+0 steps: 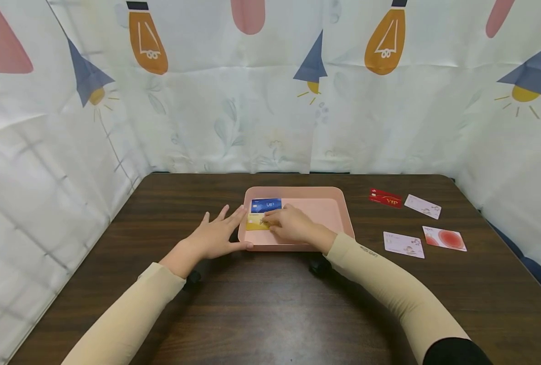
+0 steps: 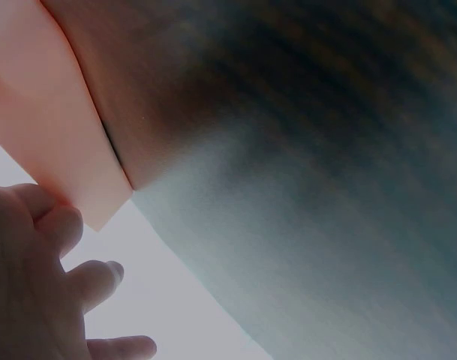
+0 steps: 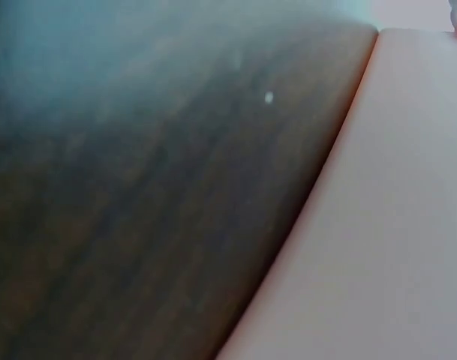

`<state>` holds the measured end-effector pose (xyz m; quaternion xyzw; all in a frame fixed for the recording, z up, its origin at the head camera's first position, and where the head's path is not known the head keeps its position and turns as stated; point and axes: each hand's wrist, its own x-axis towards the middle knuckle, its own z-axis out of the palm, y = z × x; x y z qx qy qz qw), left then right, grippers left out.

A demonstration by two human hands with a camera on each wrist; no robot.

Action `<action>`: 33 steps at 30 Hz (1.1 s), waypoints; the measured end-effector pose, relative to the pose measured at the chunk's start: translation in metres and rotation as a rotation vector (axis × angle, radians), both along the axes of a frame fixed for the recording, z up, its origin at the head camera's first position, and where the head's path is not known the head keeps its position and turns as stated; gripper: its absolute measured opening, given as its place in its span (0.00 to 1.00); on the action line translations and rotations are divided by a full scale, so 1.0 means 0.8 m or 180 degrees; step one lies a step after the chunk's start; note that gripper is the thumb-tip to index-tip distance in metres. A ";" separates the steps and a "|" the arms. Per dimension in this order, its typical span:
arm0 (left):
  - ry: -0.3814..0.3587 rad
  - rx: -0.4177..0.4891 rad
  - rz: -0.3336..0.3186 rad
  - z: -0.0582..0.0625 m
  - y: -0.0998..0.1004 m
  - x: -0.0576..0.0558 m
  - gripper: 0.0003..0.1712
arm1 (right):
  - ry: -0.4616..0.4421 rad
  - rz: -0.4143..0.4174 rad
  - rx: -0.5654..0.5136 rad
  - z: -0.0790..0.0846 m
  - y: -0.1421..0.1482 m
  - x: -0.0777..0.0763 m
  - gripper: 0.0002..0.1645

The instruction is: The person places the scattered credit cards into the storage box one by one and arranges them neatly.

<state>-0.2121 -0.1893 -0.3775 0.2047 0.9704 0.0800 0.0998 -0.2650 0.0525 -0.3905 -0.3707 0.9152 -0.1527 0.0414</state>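
A pink tray (image 1: 330, 218) sits on the table, with a blue VIP card (image 1: 266, 205) in its upper left. Just below that card, partly covered by fingers, is a yellow card (image 1: 255, 223). My right hand (image 1: 293, 223) reaches over the tray's front rim and pinches the yellow card at its right side, fingers bent. At the tray's left edge, my left hand (image 1: 211, 237) has its fingers spread, with fingertips and thumb at the rim. In the left wrist view, fingers (image 2: 93, 285) show beside the tray's pink wall (image 2: 70, 135).
Right of the tray on the brown table (image 1: 270, 314) lie a red VIP card (image 1: 385, 198), a pale patterned card (image 1: 423, 207), another pale card (image 1: 403, 245) and a card with a red circle (image 1: 445, 239). A printed curtain (image 1: 270, 121) hangs behind the table.
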 end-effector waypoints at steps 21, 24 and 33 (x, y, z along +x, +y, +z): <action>-0.0004 -0.0018 0.0006 0.001 0.000 0.000 0.59 | -0.0547 -0.0726 -0.0117 -0.008 0.012 -0.012 0.31; 0.0010 -0.0033 -0.0003 0.001 0.001 0.000 0.59 | -0.0544 -0.0730 -0.0136 -0.008 0.014 -0.012 0.31; -0.0005 -0.0008 -0.0005 0.003 0.001 0.002 0.59 | -0.0547 -0.0762 -0.0139 -0.007 0.015 -0.011 0.31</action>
